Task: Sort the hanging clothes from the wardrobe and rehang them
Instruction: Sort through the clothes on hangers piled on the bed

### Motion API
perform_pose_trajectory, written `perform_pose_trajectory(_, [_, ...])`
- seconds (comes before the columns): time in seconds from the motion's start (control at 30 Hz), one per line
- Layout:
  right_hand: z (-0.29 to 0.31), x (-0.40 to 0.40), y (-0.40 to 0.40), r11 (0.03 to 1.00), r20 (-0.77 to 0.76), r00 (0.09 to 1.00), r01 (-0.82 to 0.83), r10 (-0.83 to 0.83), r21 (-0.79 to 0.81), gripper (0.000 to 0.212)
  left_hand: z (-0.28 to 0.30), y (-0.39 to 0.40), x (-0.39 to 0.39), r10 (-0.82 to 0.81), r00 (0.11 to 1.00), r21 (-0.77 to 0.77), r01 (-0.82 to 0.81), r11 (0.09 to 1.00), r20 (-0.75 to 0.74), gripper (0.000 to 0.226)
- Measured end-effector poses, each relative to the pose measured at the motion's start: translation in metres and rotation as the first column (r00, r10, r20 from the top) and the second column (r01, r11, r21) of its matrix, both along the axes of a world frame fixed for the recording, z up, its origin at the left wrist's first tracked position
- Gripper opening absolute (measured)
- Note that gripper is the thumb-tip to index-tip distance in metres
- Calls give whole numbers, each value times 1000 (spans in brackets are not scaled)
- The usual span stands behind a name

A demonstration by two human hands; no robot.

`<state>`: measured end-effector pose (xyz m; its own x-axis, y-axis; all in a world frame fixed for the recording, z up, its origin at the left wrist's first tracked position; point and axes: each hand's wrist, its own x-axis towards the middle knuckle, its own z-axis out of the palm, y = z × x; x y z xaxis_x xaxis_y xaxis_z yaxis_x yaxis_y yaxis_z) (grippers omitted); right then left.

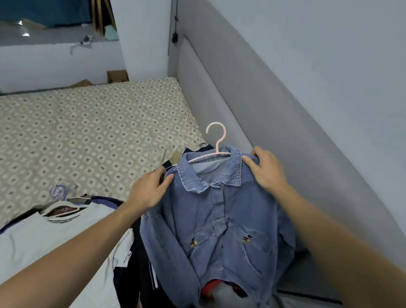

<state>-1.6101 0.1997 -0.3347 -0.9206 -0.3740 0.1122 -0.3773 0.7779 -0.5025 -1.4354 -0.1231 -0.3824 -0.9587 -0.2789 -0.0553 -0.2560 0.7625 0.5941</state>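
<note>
1. The left hand (149, 189) grips the left shoulder of a denim shirt (218, 229), thumb on top.
2. The right hand (265, 169) grips the shirt's right shoulder.
3. The shirt hangs on a pink hanger (214, 140) above a pile of dark clothes (139, 257) on the bed (78, 130), near the grey headboard (261, 97).
4. A white garment (46, 244) lies left of the pile.

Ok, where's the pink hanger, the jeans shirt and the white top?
pink hanger (216, 133): head view, on its hook.
denim shirt (225, 227): head view, on its front placket.
white top (46, 246): head view, on its chest.
</note>
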Motion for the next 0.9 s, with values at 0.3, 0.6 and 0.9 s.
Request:
perform_pose_trajectory(0.3, [-129, -143, -56, 997, 71, 997, -6, 0, 77, 36, -102, -19, -121, 108, 966, 49, -123, 991, 236, 20])
perform_pose_trajectory(0.6, [-200, -189, -93, 965, 23, 998, -54, 50, 258, 21, -162, -29, -155, 219, 923, 29, -240, 970, 315, 54])
perform_pose_trajectory(0.9, [-177, -87, -183, 934, 29, 937, -350, 349, 76, 27, -126, -62, -47, 295, 919, -40, -295, 955, 261, 49])
